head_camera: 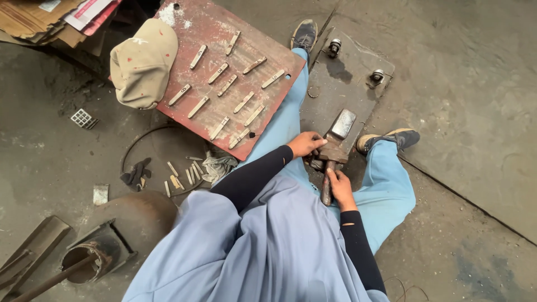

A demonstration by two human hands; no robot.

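1. Head view, general: a person in light-blue work clothes sits on a concrete floor (464,100) with legs spread. A grey steel plate (349,84) lies between the feet and serves as the landmark below.

2. Right hand (339,187): closed around the handle of a hammer (334,154), near the handle's lower end. The hammer head rests low over the near edge of the steel plate.

3. Left hand (305,144): fingers curled shut at the near edge of the steel plate, beside the hammer head. It appears to pinch a small workpiece there, but the piece is hidden; what it holds cannot be told.

4. On the far part of the steel plate stand two bolts (334,46) with nuts, well apart from the hands.

5. Left of the steel plate, resting across the person's left leg, lies a red metal sheet (201,25) carrying some fourteen short metal strips (198,107) laid out in loose rows. A beige cap (142,61) lies at its left edge.

6. Further left of the steel plate, on the floor, a smaller heap of loose strips (187,173) lies beside a rag (217,165) and a dark glove (136,172).

7. Judgement on progress: the rows on the red sheet look like finished pieces, the floor heap like stock not yet worked. On that reading most of the batch is done and a smaller share remains.
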